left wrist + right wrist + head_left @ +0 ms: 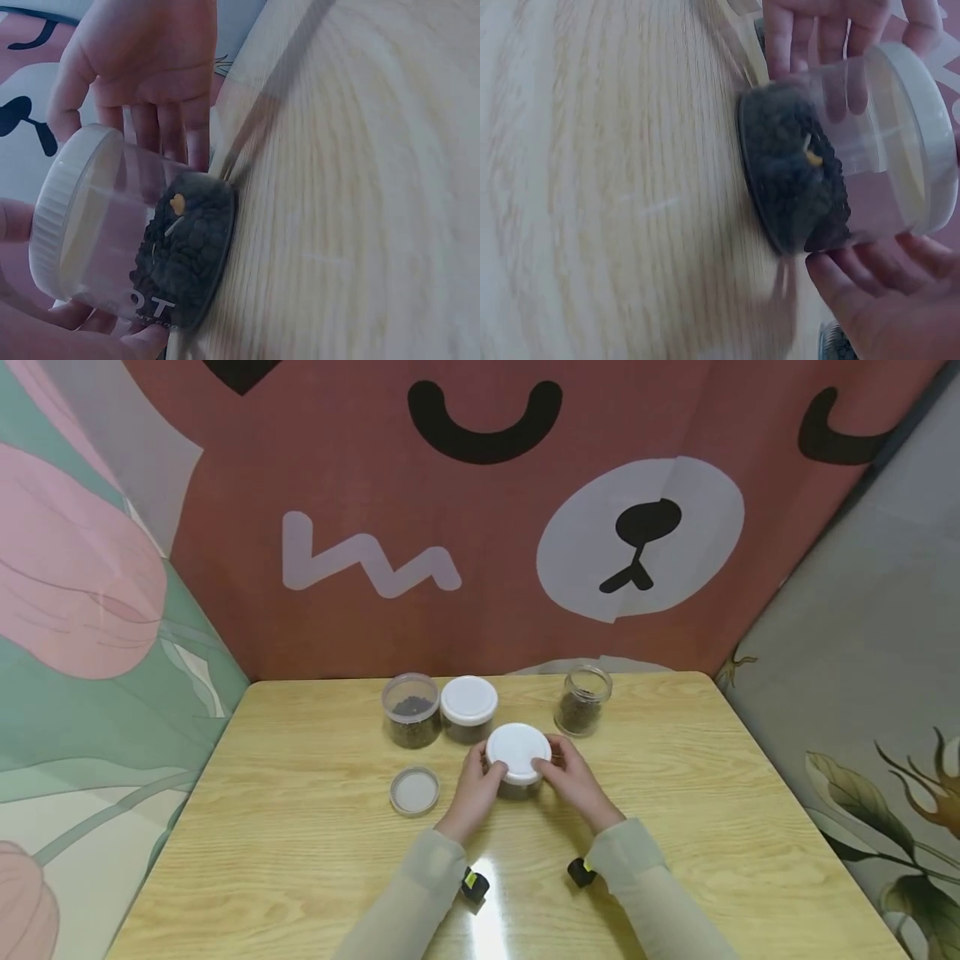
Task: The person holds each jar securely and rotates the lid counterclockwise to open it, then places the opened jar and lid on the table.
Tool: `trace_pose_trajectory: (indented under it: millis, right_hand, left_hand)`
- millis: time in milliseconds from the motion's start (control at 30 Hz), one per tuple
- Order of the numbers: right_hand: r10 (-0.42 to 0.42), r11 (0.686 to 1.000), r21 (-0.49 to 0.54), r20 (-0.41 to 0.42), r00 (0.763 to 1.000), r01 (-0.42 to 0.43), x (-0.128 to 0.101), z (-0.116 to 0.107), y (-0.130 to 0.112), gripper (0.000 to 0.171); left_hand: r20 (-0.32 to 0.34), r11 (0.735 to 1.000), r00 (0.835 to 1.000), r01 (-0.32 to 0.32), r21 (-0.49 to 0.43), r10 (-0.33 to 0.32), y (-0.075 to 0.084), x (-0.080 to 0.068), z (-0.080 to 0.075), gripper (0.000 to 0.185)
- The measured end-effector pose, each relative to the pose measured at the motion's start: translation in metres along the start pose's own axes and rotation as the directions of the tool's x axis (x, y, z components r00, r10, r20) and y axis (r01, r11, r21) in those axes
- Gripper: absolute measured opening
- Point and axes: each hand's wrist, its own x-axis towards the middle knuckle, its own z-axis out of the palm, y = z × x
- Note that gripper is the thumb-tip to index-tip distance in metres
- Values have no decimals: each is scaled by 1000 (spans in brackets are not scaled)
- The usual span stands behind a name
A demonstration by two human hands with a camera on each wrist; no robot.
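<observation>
Both hands, L (476,787) & R (573,781), hold white-lidded jar (518,758) on table (300,860).

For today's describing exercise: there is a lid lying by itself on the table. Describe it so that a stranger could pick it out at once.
On the wooden table, look left of the left hand. The loose lid lies flat there, in front of the open jar. It alone sits on no jar, and it is greyish, not white.

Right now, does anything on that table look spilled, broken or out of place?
Nothing spilled or broken. One loose lid lies apart on the table, near an open jar at the back. A small glass jar is open too. Both hands, left and right, hold the lidded jar standing upright.
</observation>
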Motion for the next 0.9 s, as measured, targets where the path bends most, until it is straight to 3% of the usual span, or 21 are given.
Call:
trace_pose_trajectory:
  millis: [167, 333, 467, 700, 900]
  right_hand:
    - [-24, 997, 73, 96, 995, 17, -4, 3, 4, 57]
    - [-60, 990, 141, 229, 971, 28, -8, 7, 8, 85]
    - [-100, 989, 135, 292, 951, 62, -9, 14, 9, 100]
    - [-129, 986, 142, 293, 947, 91, -12, 24, 15, 105]
    - [-138, 987, 115, 282, 949, 109, -13, 30, 17, 101]
  left_hand:
    - [49, 999, 999, -6, -36, 8, -2, -6, -11, 62]
    - [105, 999, 994, 16, -32, -13, -3, -12, -26, 61]
    - [137, 999, 990, 38, -10, -36, -2, -18, -38, 64]
    - [138, 1000, 990, -5, -1, 5, -5, -24, -44, 62]
    - [138, 1000, 990, 5, 22, -8, -7, -27, -47, 61]
